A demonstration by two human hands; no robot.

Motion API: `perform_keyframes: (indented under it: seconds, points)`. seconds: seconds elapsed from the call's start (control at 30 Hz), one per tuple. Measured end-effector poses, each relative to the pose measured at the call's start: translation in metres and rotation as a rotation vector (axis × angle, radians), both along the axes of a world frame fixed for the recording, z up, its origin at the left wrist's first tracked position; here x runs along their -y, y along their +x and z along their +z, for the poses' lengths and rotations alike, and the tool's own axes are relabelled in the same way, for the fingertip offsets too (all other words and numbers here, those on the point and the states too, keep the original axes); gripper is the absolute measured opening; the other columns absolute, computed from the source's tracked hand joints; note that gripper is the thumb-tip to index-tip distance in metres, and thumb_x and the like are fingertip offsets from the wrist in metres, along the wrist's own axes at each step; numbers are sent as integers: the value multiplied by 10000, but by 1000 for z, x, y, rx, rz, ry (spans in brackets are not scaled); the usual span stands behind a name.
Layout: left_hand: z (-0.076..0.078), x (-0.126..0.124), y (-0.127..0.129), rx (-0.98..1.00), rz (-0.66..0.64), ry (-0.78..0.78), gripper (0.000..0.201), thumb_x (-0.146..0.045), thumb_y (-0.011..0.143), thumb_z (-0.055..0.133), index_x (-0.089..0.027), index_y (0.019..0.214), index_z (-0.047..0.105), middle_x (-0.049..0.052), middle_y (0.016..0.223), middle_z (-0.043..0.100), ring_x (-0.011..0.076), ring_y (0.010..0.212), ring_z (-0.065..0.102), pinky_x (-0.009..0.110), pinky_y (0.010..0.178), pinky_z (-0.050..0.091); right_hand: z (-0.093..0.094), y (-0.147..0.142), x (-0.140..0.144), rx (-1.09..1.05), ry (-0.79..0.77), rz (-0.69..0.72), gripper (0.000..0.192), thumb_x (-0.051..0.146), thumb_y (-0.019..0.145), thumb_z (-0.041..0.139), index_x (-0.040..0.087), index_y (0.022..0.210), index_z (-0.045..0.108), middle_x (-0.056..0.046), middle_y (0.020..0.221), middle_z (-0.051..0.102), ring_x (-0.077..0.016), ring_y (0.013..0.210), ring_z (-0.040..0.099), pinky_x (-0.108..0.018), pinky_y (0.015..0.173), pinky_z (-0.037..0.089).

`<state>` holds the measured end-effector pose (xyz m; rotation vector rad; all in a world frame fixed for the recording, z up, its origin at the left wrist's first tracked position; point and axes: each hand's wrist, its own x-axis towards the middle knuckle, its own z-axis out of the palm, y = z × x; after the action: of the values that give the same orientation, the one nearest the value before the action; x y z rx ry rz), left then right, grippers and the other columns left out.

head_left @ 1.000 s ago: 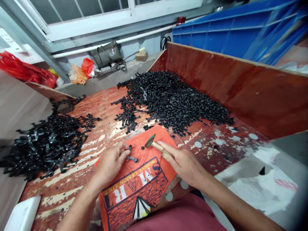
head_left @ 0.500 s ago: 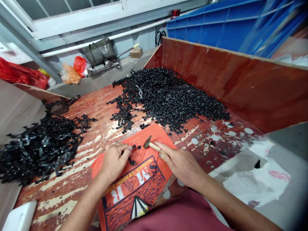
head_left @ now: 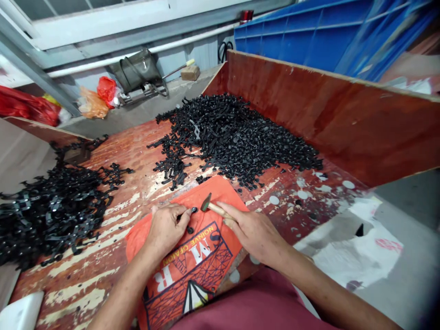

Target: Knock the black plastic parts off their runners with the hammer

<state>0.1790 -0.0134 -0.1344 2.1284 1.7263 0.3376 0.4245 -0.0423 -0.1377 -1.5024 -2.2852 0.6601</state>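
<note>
My right hand (head_left: 252, 231) is wrapped round the pale handle of a small hammer (head_left: 217, 209), its dark head over the orange printed cloth (head_left: 227, 190). My left hand (head_left: 170, 224) is closed on a small black part (head_left: 190, 229) with round ends, pressed against the cloth; the fingers hide much of it. Close to the left fingertips and the hammer head is a small black round piece (head_left: 194, 210).
A large heap of small black parts (head_left: 237, 137) lies beyond the cloth, and another heap (head_left: 55, 211) lies at the left. A red-brown board (head_left: 309, 101) edges the right side, with a blue crate (head_left: 292, 41) behind it. White sheeting (head_left: 371, 247) is at right.
My left fingers have shifted slightly along the black part, and a separate round piece near the hammer no longer shows. The hammer stays low over the cloth. The view has moved a little.
</note>
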Motion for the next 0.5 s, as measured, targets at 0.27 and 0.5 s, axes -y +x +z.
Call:
perform_keyframes:
  seconds: [0.27,0.5]
  points:
    - [2,-9,-2,73,8,-115,402,-321,870,432,-206,492,505,-3,505,542,149,502,461,261,567,306,16,-1,-7,28,61,37,464,274,1037,414,346,1495,400,-23,1120,741,-183,807,727,-312,755,578]
    - [-1,-9,-2,72,-6,-97,387,-317,902,420,-208,556,553,14,586,619,161,543,519,274,610,334,23,-12,-12,-11,132,70,471,266,1042,416,303,1510,378,-25,1069,754,-183,827,716,-289,729,537]
